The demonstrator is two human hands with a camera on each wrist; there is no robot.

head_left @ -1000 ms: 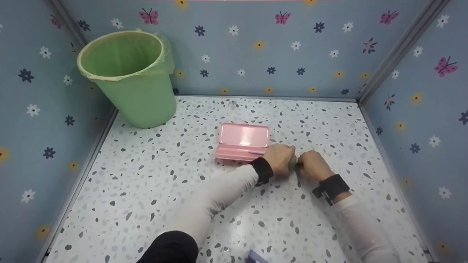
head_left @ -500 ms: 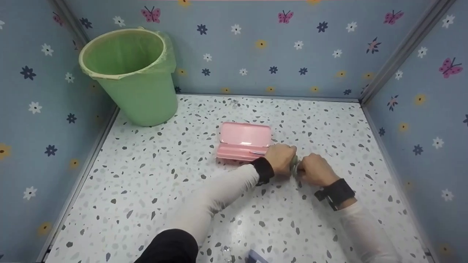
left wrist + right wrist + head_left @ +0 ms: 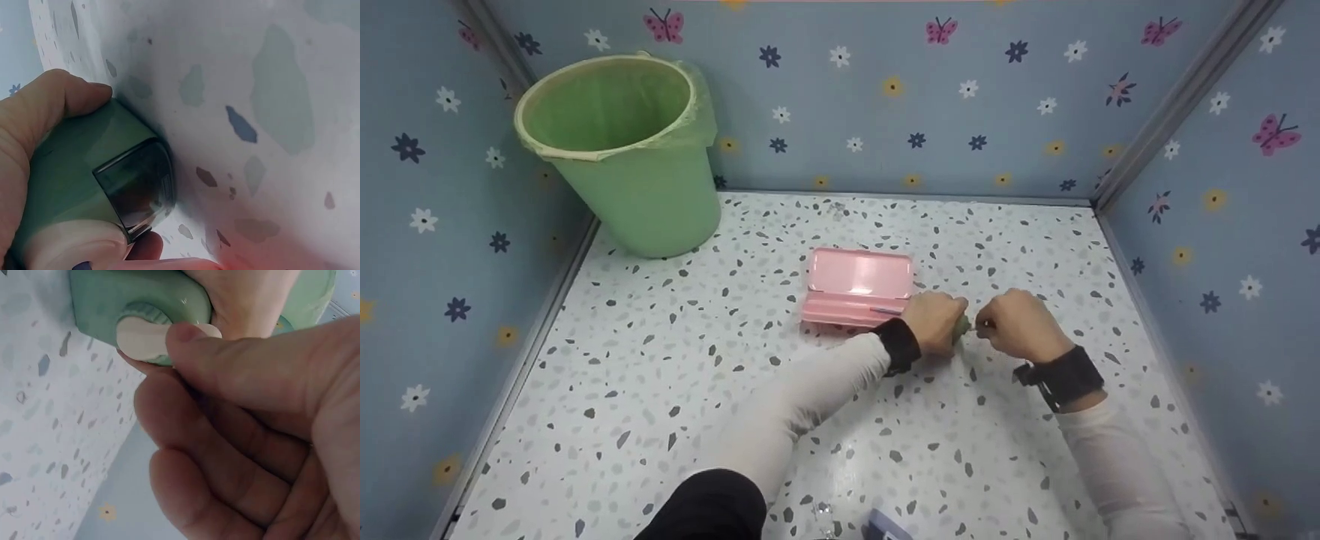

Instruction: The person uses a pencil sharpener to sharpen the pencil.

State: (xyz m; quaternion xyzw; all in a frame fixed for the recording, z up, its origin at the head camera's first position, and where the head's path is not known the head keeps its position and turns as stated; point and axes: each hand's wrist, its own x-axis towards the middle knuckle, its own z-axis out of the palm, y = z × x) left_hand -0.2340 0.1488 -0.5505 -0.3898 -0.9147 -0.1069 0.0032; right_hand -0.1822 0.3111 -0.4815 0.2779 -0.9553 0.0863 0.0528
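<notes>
Right hand [image 3: 1020,324] shifted forward — pinching rounded cream crank [image 3: 138,340]; left hand [image 3: 934,322] clasps smooth, glossy-windowed green sharpener [image 3: 84,163].

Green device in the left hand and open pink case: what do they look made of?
Green device: probably hard plastic; smooth, satin body with a dark, see-through window. Pink case: smooth and glossy, with bright glare on the lid; plastic or painted metal, I can't tell.
</notes>
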